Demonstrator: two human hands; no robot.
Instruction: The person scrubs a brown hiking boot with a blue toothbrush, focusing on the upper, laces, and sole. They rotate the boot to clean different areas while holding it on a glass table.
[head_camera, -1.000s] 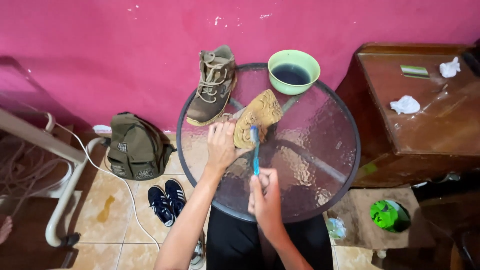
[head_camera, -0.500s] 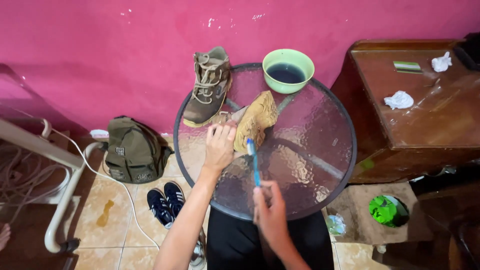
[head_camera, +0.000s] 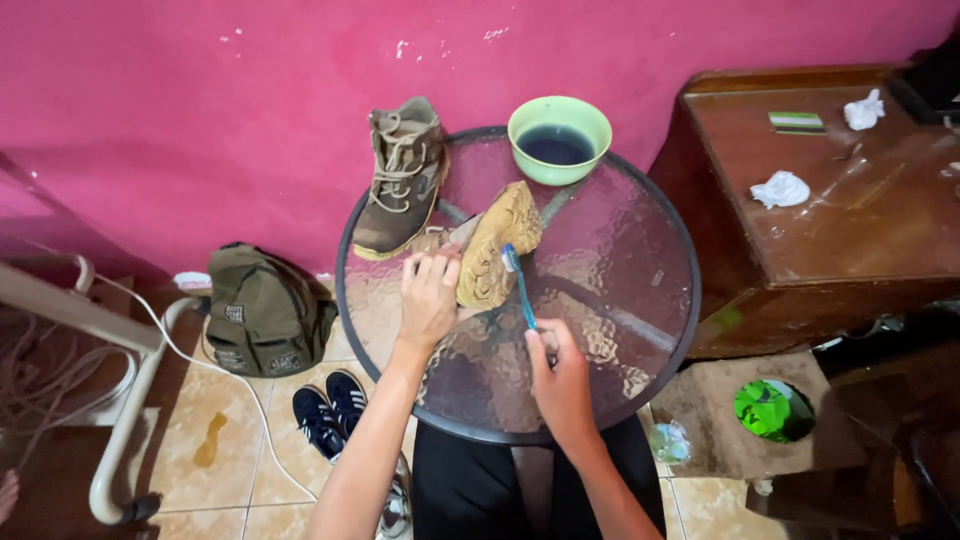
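From the head camera, our left hand (head_camera: 428, 298) clamps its fingers on the tan boot (head_camera: 497, 256) lying on its side on the round glass worktop (head_camera: 640, 290). Our right hand (head_camera: 560, 378) grips a blue toothbrush (head_camera: 519, 285), bristles touching the sole.

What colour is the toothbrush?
Blue, the toothbrush in the right hand, seen from the head view.

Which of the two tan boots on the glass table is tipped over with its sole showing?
The boot under the left hand, sole toward the toothbrush; the other boot stands upright.
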